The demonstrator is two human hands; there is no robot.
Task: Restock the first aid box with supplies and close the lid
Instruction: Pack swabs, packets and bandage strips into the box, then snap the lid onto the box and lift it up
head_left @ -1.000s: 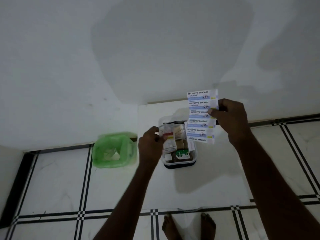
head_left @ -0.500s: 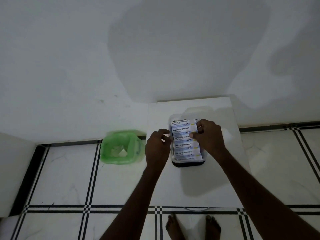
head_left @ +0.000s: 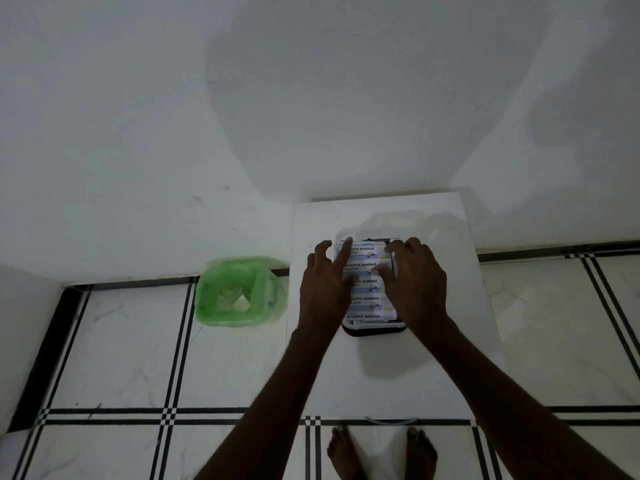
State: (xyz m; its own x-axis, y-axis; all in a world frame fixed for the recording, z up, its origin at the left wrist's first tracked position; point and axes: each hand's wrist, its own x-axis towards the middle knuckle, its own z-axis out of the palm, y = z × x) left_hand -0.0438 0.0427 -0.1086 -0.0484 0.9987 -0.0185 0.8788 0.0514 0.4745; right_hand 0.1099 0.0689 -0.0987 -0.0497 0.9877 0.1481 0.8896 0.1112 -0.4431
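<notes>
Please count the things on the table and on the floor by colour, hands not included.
Green: 1, the bin on the floor.
Dark: 1, the first aid box on the table.
White and blue: 1, the antiseptic bandage strip in the box.
Total: 3

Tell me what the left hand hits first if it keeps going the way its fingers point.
The left hand points away from the person, fingers on the bandage strip atop the first aid box. Straight on, it would likely meet the box's far rim, then bare tabletop and wall; depth is unclear.
</notes>
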